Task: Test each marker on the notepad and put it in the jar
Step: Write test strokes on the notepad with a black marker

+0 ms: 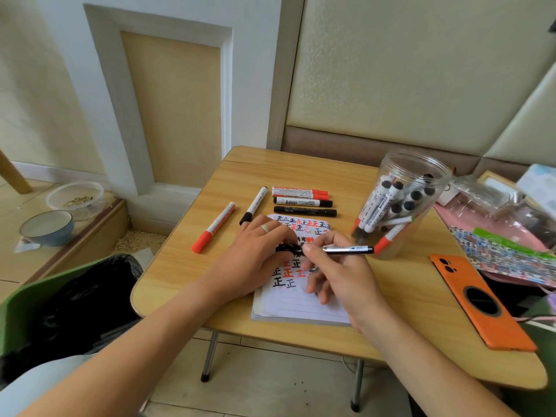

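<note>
Over the lined white notepad [301, 305], my right hand [340, 275] pinches the slim black-and-white marker [349, 250] mid-barrel while my left hand [255, 251] grips its black cap [287, 248]. It looks light, rigid, smooth, likely slippery. The clear plastic jar [421, 173] stands just beside.

"WHITEBOARD MARKER" runs along the barrel of one marker [376, 212] standing in the jar [400, 203] at two o'clock on the surface. The notepad [301, 302] carries rows of the character "正" in black and red. Print on the other markers is too small to read.
</note>
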The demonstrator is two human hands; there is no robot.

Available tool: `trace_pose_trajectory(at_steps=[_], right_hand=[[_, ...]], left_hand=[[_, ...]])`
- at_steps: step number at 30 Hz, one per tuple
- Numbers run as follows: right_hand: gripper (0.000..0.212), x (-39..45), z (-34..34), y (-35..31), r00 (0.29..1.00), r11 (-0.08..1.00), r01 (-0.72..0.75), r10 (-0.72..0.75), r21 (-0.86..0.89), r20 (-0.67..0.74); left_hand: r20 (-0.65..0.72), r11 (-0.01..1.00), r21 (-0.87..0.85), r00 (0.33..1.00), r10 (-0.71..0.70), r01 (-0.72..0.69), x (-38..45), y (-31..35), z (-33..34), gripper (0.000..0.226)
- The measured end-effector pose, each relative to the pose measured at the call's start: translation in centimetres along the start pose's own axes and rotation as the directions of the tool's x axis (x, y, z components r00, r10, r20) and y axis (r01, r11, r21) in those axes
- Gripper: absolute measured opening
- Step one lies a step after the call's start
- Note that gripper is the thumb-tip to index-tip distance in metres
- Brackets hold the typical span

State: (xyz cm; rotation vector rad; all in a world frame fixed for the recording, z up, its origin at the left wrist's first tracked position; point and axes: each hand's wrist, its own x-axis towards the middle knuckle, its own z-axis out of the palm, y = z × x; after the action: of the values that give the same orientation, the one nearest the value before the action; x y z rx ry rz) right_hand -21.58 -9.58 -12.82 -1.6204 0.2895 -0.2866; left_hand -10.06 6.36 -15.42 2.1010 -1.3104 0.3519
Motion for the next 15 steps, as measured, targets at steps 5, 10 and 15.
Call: trace_pose_trajectory(at_steps=[5, 10, 15], right_hand=[[0.039, 0.0, -0.5, -0.5, 0.996, 0.98, -0.082, 0.089, 0.181, -0.03], [0.006, 0.3, -1.0, -0.5, 0.982, 0.941, -0.147, 0.175, 0.304, -0.067], [0.002, 0.5, -1.2, -0.2, 0.99, 0.961, -0.131, 0.141, 0.242, -0.024]], left_hand=[[-0.011, 0.999, -0.047, 1.0, -0.02, 0.019, -0.1, 0.1, -0.2, 0.018], [0.019, 0.998, -0.051, 0.999, -0.027, 0.028, -0.1, 0.1, -0.2, 0.013], [0.036, 0.982, -0.181, 0.998, -0.051, 0.056, -0.1, -0.1, -0.5, 0.017]])
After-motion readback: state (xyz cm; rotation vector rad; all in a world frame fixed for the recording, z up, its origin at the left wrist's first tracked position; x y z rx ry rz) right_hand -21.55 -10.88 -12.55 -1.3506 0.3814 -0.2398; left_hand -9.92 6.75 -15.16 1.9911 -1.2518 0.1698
